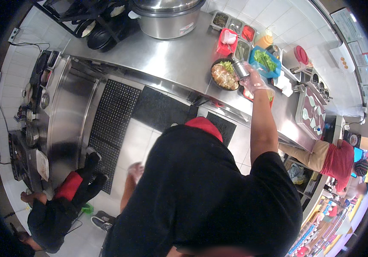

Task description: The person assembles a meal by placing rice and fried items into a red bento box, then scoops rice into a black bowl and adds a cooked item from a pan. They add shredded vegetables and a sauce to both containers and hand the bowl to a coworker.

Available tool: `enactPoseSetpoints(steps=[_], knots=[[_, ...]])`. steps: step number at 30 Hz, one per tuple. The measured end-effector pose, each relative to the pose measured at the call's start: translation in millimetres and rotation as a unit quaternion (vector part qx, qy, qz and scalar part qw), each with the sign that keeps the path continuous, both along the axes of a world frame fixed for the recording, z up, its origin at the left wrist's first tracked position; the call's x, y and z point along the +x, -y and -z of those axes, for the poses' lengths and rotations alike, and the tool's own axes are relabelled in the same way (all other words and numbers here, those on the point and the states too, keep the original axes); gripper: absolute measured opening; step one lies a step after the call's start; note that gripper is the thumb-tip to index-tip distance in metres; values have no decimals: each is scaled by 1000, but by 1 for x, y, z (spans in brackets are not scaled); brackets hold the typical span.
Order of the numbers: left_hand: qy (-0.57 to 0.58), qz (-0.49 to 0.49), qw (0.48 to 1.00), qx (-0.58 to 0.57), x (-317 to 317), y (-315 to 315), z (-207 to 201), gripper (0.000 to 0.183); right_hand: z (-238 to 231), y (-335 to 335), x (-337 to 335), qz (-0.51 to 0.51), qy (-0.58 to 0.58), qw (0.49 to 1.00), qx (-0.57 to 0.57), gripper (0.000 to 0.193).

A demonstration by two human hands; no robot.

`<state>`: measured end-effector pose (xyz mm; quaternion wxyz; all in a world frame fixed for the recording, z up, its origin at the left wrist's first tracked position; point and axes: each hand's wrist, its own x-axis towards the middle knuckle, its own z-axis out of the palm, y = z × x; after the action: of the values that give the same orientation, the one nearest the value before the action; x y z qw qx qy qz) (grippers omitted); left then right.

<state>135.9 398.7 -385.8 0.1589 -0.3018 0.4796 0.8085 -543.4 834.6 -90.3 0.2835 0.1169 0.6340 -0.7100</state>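
My right hand [254, 80], in a see-through plastic glove, grips a small metal shaker [241, 69] tilted over a black bowl [213, 76]. Inside the bowl lie green lettuce [227, 65] and pale, sauce-topped food [225, 79]; the bowl stands at the steel counter's front edge. Low at my left side, away from the counter, hangs my left hand [136, 170], also gloved. Its fingers are blurred, and nothing shows in them. Right of the bowl, partly hidden under my right wrist, is a red container [271, 102].
Behind the bowl stand a red tub [227, 42], steel topping pans [242, 51], a blue lettuce tub [277, 69] and a yellow-orange squeeze bottle [264, 40]. A large cooker [166, 23] sits farther left on the counter. One co-worker [51, 220] works at lower left, another person [337, 160] at right.
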Motion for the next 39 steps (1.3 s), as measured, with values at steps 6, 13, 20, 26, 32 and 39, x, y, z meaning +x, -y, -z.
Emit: enactPoseSetpoints(steps=[6, 13, 20, 26, 32, 39], knots=[[119, 95, 955, -254, 3, -30, -2, 52, 3, -6, -13, 7, -16, 998, -54, 42], [60, -197, 973, 100, -60, -3, -5, 48, 11, -28, -34, 43, 10, 998, -49, 43], [-23, -116, 992, 49, -152, -35, -38, 53, 43, -60, -47, -34, 45, 998, -32, 43], [59, -111, 992, 10, -176, -79, -38, 42, 6, -81, -44, -62, -2, 978, -198, 60], [236, -141, 961, 5, -187, -126, -25, 37, -62, -136, -117, -27, -202, 978, -36, 62], [131, -235, 963, 29, -187, -187, -65, 38, -20, -190, -281, -67, -319, 767, 552, 74]])
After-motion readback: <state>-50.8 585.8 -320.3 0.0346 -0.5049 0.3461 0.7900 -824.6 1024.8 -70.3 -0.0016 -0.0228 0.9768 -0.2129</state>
